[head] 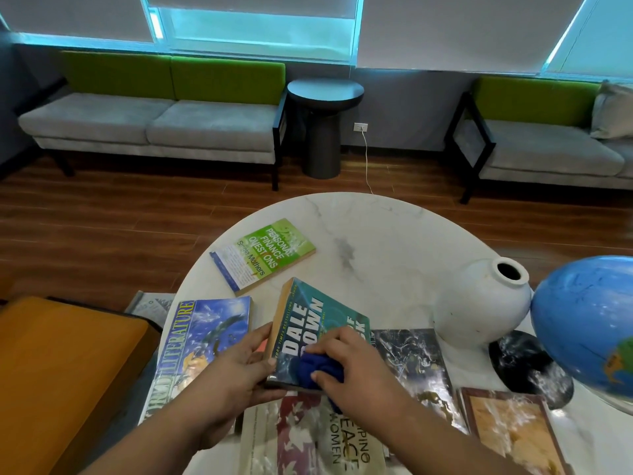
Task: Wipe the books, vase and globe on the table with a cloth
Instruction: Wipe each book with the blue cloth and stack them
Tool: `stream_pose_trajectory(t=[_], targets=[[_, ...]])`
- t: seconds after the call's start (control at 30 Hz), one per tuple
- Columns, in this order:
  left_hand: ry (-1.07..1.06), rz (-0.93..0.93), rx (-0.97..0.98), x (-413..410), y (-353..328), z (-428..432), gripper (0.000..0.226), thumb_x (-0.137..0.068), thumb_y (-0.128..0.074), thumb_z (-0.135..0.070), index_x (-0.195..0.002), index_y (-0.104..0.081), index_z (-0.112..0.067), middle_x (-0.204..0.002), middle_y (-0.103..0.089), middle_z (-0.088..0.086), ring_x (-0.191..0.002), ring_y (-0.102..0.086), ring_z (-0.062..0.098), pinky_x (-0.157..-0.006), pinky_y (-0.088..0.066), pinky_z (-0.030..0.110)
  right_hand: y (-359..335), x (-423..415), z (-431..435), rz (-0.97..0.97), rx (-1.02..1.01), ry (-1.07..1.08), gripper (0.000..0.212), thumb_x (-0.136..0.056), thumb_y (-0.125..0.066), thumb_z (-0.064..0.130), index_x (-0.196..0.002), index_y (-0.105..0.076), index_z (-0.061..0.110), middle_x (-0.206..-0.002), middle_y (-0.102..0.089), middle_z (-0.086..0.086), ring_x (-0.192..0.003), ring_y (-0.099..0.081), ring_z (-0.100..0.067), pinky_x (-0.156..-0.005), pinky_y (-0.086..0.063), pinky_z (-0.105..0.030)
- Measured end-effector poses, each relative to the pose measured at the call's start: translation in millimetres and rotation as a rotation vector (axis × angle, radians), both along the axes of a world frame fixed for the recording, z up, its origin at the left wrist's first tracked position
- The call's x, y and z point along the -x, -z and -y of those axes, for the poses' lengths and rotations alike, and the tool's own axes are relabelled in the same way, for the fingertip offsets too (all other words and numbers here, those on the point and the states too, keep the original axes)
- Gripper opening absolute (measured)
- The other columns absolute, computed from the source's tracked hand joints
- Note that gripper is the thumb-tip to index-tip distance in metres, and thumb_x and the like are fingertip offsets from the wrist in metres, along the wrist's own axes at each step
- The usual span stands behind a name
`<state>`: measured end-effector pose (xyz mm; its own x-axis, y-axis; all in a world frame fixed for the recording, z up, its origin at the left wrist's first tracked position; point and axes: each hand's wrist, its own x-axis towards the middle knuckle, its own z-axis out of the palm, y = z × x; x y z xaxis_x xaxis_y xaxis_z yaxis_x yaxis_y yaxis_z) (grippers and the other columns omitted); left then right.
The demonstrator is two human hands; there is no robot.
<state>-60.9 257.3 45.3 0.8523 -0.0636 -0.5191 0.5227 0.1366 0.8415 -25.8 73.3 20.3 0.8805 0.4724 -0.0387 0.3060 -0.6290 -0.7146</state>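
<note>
My left grip holds the Dale Brown book by its left edge, tilted up over the other books on the marble worktop. My right grip is curled on the bunched blue cloth and presses it to the cover. The white vase and the globe stand at right, just beside each other.

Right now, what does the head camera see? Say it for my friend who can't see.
A right hand presses a blue cloth on a teal book that the left hand holds above a white table. Other books, a white vase and a globe sit nearby.
</note>
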Motion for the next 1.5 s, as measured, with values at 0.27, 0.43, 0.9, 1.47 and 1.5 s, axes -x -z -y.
stream_pose_trajectory(t=[0.27, 0.43, 0.9, 1.47, 1.5], targets=[[0.018, 0.024, -0.001, 1, -1, 1, 0.042, -0.097, -0.042, 0.005, -0.101, -0.055, -0.035, -0.083, -0.075, -0.004, -0.085, -0.073, 0.022, -0.078, -0.059, 0.037, 3, -9, 5, 0.02, 0.02, 0.085, 0.035, -0.089, -0.064, 0.023, -0.122, -0.058, 0.031, -0.112, -0.044, 0.017, -0.104, -0.045, 0.002, -0.085, -0.027, 0.003], [0.012, 0.025, 0.019, 1, -2, 2, 0.041, -0.098, -0.041, 0.004, -0.103, -0.056, -0.033, -0.087, -0.076, 0.001, -0.083, -0.072, 0.026, -0.069, -0.06, 0.035, -5, 6, -12, 0.084, 0.001, -0.062, 0.033, -0.085, -0.066, 0.028, -0.116, -0.055, 0.031, -0.111, -0.046, 0.014, -0.098, -0.045, 0.002, -0.083, -0.032, -0.003], [0.009, 0.03, -0.019, 0, 0, 3, 0.043, -0.098, -0.043, 0.003, -0.107, -0.054, -0.037, -0.095, -0.074, 0.008, -0.088, -0.071, 0.027, -0.075, -0.059, 0.037, -8, 2, -15, 0.1, -0.034, -0.041, 0.024, -0.086, -0.067, 0.028, -0.109, -0.06, 0.025, -0.105, -0.046, 0.01, -0.097, -0.047, -0.003, -0.085, -0.039, -0.014], [0.148, 0.075, 0.064, 0, 1, -1, 0.066, -0.067, -0.061, 0.0, -0.121, -0.049, -0.036, -0.108, -0.071, 0.012, -0.103, -0.068, 0.029, -0.083, -0.058, 0.035, -6, -22, -1, 0.099, 0.017, 0.041, 0.026, -0.088, -0.065, 0.025, -0.113, -0.06, 0.023, -0.11, -0.044, 0.011, -0.102, -0.049, -0.006, -0.096, -0.04, -0.023], [0.148, 0.074, 0.056, -1, 1, -2, 0.066, -0.067, -0.061, 0.001, -0.121, -0.049, -0.035, -0.108, -0.071, 0.014, -0.103, -0.068, 0.03, -0.083, -0.058, 0.036, -7, -19, -3, 0.106, 0.009, -0.004, 0.026, -0.087, -0.065, 0.026, -0.113, -0.06, 0.023, -0.11, -0.044, 0.01, -0.102, -0.048, -0.005, -0.094, -0.04, -0.022]])
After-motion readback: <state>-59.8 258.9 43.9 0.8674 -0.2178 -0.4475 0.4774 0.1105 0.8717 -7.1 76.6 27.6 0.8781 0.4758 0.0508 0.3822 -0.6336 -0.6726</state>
